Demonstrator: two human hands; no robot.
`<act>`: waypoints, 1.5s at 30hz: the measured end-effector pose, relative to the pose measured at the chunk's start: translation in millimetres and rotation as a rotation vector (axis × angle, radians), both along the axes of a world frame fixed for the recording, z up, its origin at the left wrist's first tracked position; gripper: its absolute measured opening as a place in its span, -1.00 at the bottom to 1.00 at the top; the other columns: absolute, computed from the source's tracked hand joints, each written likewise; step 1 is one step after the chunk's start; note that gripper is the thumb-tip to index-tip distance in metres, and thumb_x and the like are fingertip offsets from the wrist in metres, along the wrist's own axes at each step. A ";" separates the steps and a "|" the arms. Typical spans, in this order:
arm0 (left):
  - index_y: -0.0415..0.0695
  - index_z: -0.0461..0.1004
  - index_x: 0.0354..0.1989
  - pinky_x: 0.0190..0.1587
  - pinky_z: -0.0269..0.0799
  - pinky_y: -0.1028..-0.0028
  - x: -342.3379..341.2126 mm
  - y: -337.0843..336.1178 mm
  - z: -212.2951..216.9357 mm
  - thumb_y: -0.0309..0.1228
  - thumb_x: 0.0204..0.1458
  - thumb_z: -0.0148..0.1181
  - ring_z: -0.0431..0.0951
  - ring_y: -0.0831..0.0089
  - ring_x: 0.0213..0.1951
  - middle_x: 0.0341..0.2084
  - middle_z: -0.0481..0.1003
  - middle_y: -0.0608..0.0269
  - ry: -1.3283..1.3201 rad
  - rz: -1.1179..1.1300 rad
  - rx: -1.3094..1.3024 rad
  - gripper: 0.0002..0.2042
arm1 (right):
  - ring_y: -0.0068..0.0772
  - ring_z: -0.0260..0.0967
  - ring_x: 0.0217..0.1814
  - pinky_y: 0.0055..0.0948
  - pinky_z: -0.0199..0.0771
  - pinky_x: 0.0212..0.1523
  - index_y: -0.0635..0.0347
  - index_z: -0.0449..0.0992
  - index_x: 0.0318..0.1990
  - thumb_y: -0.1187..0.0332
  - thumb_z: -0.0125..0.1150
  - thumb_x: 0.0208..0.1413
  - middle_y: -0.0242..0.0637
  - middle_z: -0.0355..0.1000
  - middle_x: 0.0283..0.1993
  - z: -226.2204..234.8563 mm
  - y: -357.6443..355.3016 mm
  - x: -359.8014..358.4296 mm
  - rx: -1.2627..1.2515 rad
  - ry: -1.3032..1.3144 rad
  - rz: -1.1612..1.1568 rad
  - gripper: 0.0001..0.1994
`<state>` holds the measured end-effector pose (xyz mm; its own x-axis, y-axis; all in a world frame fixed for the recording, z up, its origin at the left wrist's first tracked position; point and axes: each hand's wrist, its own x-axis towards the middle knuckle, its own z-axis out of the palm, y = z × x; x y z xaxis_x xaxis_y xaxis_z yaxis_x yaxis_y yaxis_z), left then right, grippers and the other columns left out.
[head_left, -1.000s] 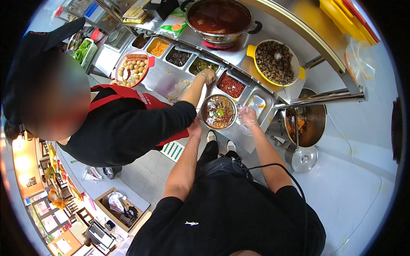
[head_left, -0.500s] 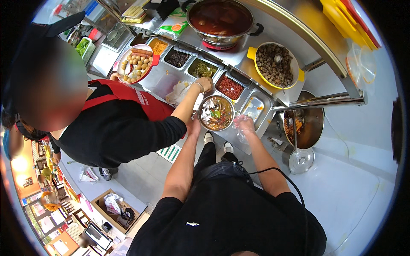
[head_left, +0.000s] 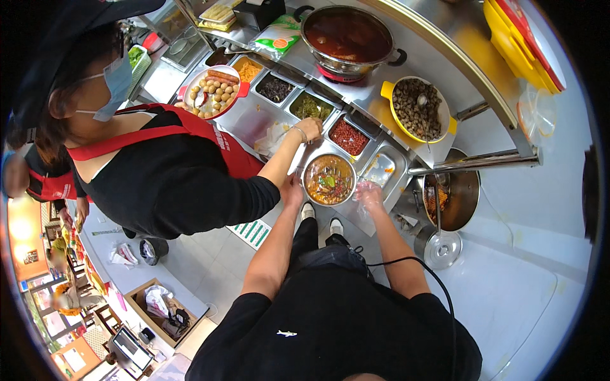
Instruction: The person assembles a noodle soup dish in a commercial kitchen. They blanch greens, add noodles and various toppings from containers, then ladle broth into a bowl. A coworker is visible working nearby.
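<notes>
A round metal bowl (head_left: 330,202) of brown broth, with red bits and green leaf on top, is held in front of me at the counter's edge. On its left rim, my left hand (head_left: 291,192) is closed with the fingers partly hidden. My right hand (head_left: 370,196), in a loose clear plastic glove, has bent fingers against the right rim. Beyond the bowl, a co-worker's hand (head_left: 310,129) with a bracelet reaches over the edge of a tray of chopped greens (head_left: 311,107). A tray of red pieces (head_left: 349,136) lies just right of that hand.
A co-worker in a red apron (head_left: 219,136) stands close on my left. Behind the trays sit a large pot of red broth (head_left: 346,35) and a yellow pot of snail-like food (head_left: 416,108). At right are a deep steel pot (head_left: 467,197) and a metal lid (head_left: 443,249).
The view has shifted slightly, and the bowl is a little nearer me, still between both hands. The co-worker's head has turned; their hand stays by the greens tray.
</notes>
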<state>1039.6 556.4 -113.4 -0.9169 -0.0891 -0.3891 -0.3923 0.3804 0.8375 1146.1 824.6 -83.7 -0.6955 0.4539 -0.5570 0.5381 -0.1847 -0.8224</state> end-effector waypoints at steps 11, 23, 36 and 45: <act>-0.19 0.66 0.04 -0.18 0.46 0.43 65.9 -1.3 26.5 -0.44 0.30 0.06 0.52 0.51 -0.35 -0.41 0.59 0.30 0.020 0.093 0.088 -0.73 | -0.53 0.40 -0.53 -0.48 0.49 -0.52 0.38 0.56 -0.09 0.44 0.10 0.39 -0.28 0.52 -0.43 -5.5 4.5 52.5 0.001 0.037 0.052 -0.83; -0.37 0.42 0.28 0.11 0.44 0.37 91.2 18.0 54.4 -0.46 0.35 0.05 0.58 0.34 -0.03 -0.02 0.61 0.02 -0.066 0.070 0.157 -0.62 | -0.49 0.40 -0.53 -0.45 0.47 -0.54 0.36 0.53 -0.15 0.46 0.12 0.36 -0.25 0.52 -0.43 -16.9 18.8 71.9 -0.104 0.157 -0.008 -0.87; -0.30 0.39 0.33 0.17 0.37 0.40 62.9 19.3 37.2 -0.42 0.37 0.04 0.52 0.36 0.07 0.08 0.57 0.06 -0.072 0.005 0.181 -0.60 | -0.53 0.39 -0.50 -0.48 0.48 -0.48 0.40 0.52 -0.07 0.44 0.06 0.41 -0.21 0.55 -0.36 -7.4 11.9 59.9 -0.117 0.058 -0.007 -0.82; -0.32 0.36 0.34 0.12 0.40 0.39 41.3 12.2 15.8 -0.43 0.37 0.01 0.53 0.36 0.02 0.04 0.57 0.05 -0.004 -0.035 0.124 -0.59 | -0.53 0.44 -0.47 -0.48 0.54 -0.43 0.40 0.51 0.03 0.40 0.07 0.42 -0.16 0.61 -0.28 -6.2 5.4 50.7 -0.088 0.026 0.011 -0.78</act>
